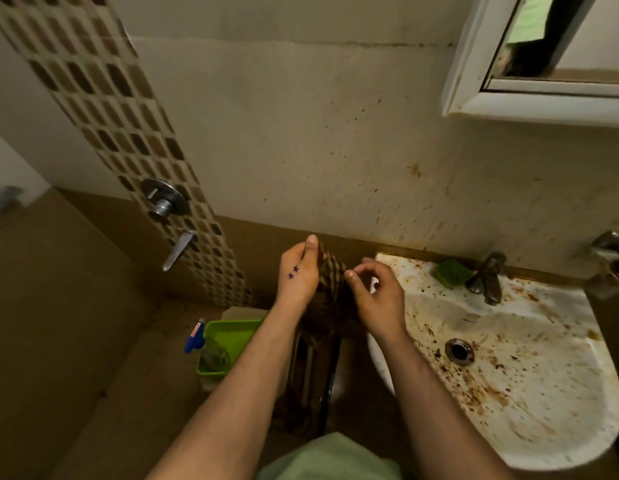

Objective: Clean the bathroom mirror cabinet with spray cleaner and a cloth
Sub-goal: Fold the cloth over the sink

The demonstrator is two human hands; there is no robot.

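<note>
Hanging above the stained sink (529, 327), the mirror cabinet (472, 64) is awaiting its wipe. Just left of the sink, the left hand (297, 271) is gripping the checked cloth (330, 271) while the right hand (373, 296) is apparently pinching its edge; folding it into a flat pad should be helping. Further left of the sink, the spray bottle (194, 341) is showing a label too blurred to read.
</note>
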